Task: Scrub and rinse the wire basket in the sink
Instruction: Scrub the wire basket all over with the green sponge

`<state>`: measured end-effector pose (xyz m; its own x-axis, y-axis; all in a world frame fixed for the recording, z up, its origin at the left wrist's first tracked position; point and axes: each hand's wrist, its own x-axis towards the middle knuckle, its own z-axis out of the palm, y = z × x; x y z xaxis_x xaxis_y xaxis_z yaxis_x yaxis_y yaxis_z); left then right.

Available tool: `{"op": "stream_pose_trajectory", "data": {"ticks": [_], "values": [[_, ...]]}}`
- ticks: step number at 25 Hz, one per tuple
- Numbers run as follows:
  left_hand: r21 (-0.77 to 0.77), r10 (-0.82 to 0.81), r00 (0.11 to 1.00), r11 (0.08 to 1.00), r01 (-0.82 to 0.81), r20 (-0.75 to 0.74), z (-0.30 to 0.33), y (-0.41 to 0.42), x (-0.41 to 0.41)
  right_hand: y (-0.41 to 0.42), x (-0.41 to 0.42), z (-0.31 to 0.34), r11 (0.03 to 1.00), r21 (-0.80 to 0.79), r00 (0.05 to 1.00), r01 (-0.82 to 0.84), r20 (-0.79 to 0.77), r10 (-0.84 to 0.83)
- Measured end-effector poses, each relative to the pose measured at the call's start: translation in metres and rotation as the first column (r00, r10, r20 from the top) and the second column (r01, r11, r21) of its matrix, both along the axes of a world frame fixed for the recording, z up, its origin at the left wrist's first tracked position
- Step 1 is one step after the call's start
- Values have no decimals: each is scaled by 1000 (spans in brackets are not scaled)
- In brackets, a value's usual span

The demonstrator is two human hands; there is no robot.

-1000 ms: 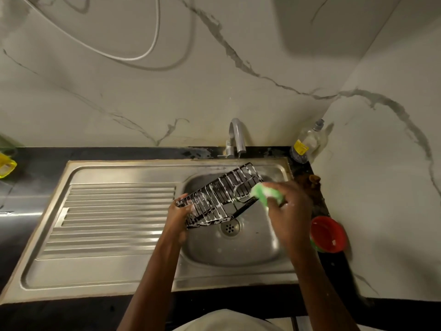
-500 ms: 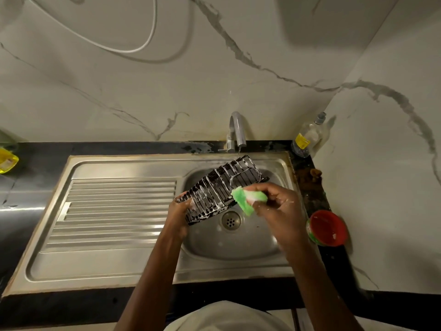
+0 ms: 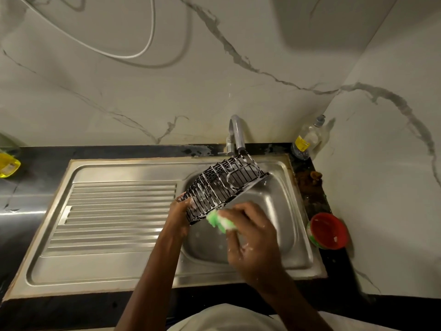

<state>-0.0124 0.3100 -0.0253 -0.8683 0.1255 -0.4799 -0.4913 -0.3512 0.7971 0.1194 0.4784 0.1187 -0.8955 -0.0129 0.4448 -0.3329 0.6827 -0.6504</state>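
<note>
Sitting at the far left edge of the dark counter [image 3: 43, 163] is a yellow bottle [image 3: 8, 164], only partly in view. Next comes the steel sink [image 3: 299, 259], its ribbed draining board [image 3: 114, 216] filling the left half and the bowl the right. Over the bowl, the left hand [image 3: 182, 212] grips the near-left end of the wire basket [image 3: 224, 187], fingers curled round the wires. The basket is black, streaked with white suds, and is held tilted above the bowl, its far end up by the spout of the grey tap [image 3: 236, 133]. At the basket's lower near edge, the right hand [image 3: 253, 237] pinches a green sponge [image 3: 220, 220] between fingers and thumb, the sponge touching the basket's frame; foam flecks the fingers. Further right, a clear bottle [image 3: 306, 140] with a yellow label stands in the corner behind the sink, and a red round tub [image 3: 328, 231] with a green side sits on the counter just beside the bowl's right rim, against the marble wall [image 3: 381, 163].
</note>
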Motion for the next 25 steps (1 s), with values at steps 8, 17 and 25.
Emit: {"op": "stream_pose_trajectory", "data": {"ticks": [8, 17, 25], "values": [[6, 29, 999, 1000, -29, 24, -7, -7, 3, 48, -46, -4, 885, 12, 883, 466, 55, -466], [-37, 36, 998, 999, -34, 47, -11, -10, 5, 81, -48, -13, 840, -236, 872, 489, 157, -464], [-65, -58, 998, 996, 56, -39, 5, -10, 7, 59, -47, -28, 819, -423, 921, 387, 130, -368]]}}
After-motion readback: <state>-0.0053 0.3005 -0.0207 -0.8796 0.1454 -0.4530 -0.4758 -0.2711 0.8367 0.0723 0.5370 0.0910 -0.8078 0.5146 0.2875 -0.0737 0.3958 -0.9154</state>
